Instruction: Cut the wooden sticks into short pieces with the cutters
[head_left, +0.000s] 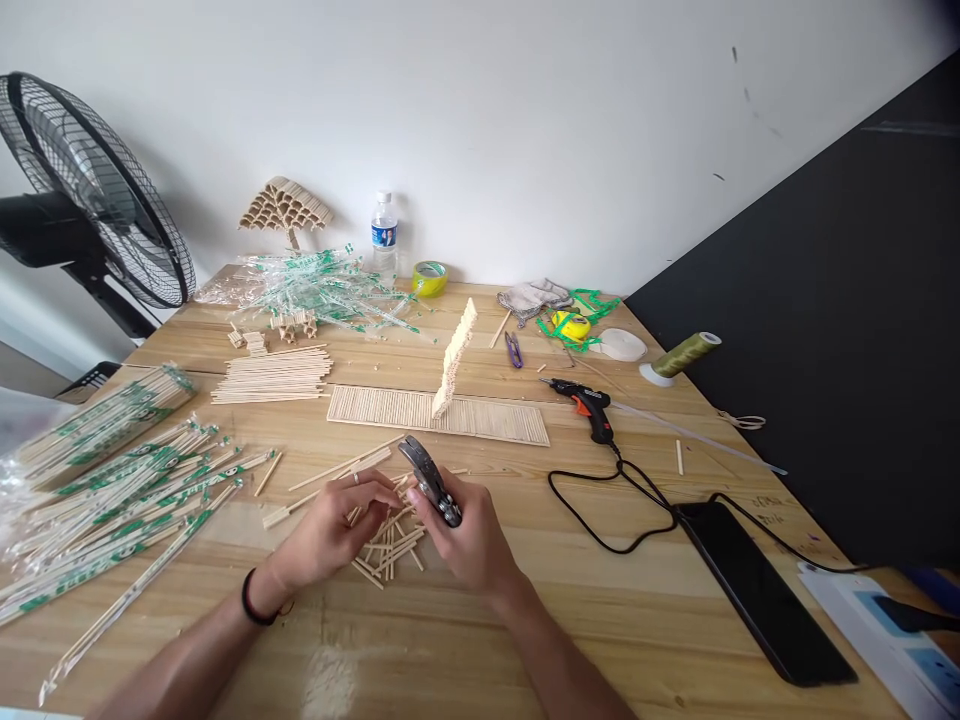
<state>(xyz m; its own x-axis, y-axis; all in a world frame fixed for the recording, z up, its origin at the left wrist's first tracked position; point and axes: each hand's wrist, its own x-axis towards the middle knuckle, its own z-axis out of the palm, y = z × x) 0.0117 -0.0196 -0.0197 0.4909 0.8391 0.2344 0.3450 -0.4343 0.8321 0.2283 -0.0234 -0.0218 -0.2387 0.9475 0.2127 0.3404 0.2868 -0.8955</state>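
Note:
My right hand (472, 530) is wrapped round a dark metal pliers-like tool (427, 475), its head pointing up and to the left. Close beside it, my left hand (341, 525) has its fingers curled and the fingertips drawn together; whatever they pinch is too small or hidden to make out. Below and between both hands lies a loose pile of short cut wooden sticks (390, 550). Longer sticks (345, 465) lie just beyond my left hand. Behind the hands is a flat panel of sticks (495, 420), with a wavy stick piece (454, 360) standing upright on it.
A black glue gun (592, 405) and its cable lie right, near a phone (765, 590) and power strip (877, 620). Wrapped chopsticks (127, 500) and a stick stack (270, 375) lie left. Behind are plastic wrappers (315, 285), a bottle (384, 235), tape (430, 280) and purple snips (514, 349).

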